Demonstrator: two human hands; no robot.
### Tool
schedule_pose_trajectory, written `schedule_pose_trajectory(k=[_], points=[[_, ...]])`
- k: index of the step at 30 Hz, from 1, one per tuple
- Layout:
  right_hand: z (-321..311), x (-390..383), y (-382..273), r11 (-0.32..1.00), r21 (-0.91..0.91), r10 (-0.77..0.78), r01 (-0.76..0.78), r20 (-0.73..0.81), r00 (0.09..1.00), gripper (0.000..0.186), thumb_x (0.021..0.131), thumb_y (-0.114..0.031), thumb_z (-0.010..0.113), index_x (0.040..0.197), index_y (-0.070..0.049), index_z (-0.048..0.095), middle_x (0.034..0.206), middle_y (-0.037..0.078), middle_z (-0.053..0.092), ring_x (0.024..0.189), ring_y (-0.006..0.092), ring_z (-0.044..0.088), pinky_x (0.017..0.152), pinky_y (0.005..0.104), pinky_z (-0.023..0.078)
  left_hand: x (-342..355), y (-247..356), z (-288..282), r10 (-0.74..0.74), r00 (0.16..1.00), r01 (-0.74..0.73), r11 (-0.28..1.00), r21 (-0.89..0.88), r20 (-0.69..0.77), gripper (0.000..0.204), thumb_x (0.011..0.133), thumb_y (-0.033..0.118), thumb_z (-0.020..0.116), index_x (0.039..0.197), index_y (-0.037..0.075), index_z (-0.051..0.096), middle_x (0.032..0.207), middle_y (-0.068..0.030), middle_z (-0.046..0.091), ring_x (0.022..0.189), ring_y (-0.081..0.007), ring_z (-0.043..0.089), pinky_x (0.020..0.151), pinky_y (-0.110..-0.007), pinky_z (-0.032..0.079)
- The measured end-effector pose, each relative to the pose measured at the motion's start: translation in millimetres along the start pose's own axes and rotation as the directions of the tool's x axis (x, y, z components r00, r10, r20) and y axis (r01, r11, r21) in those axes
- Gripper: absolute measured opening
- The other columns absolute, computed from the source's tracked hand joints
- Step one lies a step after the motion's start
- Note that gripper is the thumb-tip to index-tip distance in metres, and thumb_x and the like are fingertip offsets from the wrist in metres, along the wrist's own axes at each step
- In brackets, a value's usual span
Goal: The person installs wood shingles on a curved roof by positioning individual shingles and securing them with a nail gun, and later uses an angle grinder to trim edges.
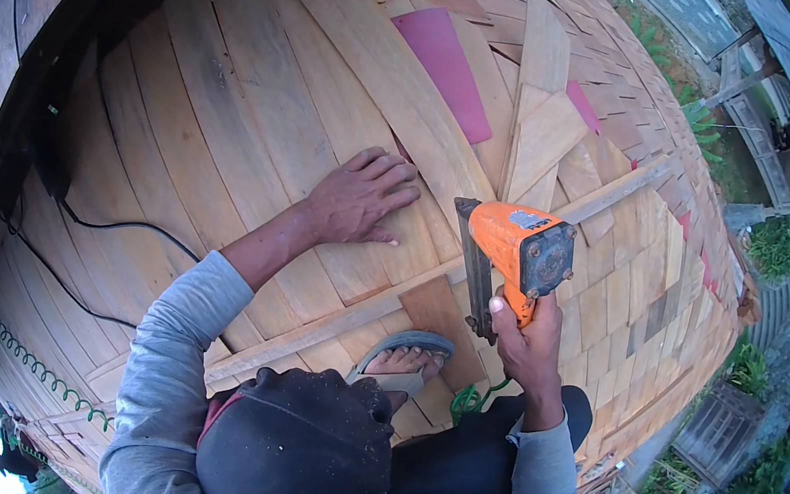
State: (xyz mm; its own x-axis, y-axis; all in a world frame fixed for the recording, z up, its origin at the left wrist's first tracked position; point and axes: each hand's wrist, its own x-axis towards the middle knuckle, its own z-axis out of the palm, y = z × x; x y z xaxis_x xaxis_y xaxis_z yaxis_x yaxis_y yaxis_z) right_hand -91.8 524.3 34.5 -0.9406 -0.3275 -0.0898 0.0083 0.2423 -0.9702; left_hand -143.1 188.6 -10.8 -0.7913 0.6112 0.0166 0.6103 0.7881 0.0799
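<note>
My left hand (361,200) lies on the wooden shingles (252,116), fingers spread and pressed down, holding nothing. In my right hand (530,345) is an orange nail gun (515,239), gripped by its handle. Its dark magazine (479,277) points down beside the handle, and its nose is close to the boards; whether it touches them I cannot tell. A green coiled hose (467,404) hangs below the tool's handle. Between my hands, a long thin batten (334,324) crosses the shingles at a slant. My sandalled foot (407,358) stands just below it.
Loose shingles (535,135) lie overlapped ahead, near a pink sheet (448,73). Black cables (130,225) and a green coiled hose (45,368) run along the left. The curved roof edge (718,353) drops off at right, with plants (774,248) below. A dark rounded form (295,455) covers the lower middle.
</note>
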Motion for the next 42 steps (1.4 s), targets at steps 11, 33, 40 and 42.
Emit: schedule_pose_trajectory(k=[11,33,40,42], points=[[16.4,113.8,-70.7,0.97,-0.094,-0.195,0.226,0.261,0.945,0.04,0.096,-0.014,0.067,0.129,0.001,0.052,0.093,0.022,0.068,0.085,0.0415,0.069,0.076,0.0461,0.053,8.2,56.2,8.4,-0.228,0.971,0.222,0.971,0.084,0.067,0.068,0.097,0.024,0.058,0.162,0.019,0.036,0.161,-0.0232,0.036,0.155,-0.0396,0.027,0.128,-0.062,0.012],[39.4,187.1,-97.0,0.834,-0.27,-0.31,0.481,0.492,0.813,0.039,0.091,-0.01,0.068,0.125,0.002,0.053,0.098,0.024,0.062,0.092,0.0448,0.063,0.083,0.0465,0.05,-4.9,83.6,43.5,-0.33,0.939,0.331,0.944,-0.009,-0.095,0.057,0.092,0.012,0.053,0.147,-0.002,0.049,0.16,-0.026,0.035,0.155,-0.0399,0.028,0.127,-0.053,0.024],[11.6,142.1,-61.2,0.864,-0.299,-0.231,0.404,0.478,0.848,0.038,0.092,-0.015,0.067,0.123,0.0,0.051,0.101,0.027,0.063,0.094,0.0488,0.062,0.081,0.053,0.048,-20.3,93.5,34.7,-0.373,0.915,0.375,0.927,-0.017,-0.152,0.021,0.084,0.019,0.06,0.102,0.009,0.061,0.108,-0.0091,0.061,0.107,-0.0262,0.06,0.093,-0.041,0.051],[12.5,138.0,-55.3,0.875,-0.312,-0.189,0.371,0.484,0.854,0.039,0.093,-0.015,0.067,0.124,0.0,0.05,0.101,0.027,0.063,0.095,0.0493,0.062,0.08,0.0535,0.048,-25.2,94.1,43.8,-0.391,0.897,0.396,0.918,-0.019,-0.206,0.017,0.081,0.02,0.063,0.095,0.012,0.06,0.096,-0.0045,0.061,0.096,-0.0232,0.062,0.083,-0.04,0.053]])
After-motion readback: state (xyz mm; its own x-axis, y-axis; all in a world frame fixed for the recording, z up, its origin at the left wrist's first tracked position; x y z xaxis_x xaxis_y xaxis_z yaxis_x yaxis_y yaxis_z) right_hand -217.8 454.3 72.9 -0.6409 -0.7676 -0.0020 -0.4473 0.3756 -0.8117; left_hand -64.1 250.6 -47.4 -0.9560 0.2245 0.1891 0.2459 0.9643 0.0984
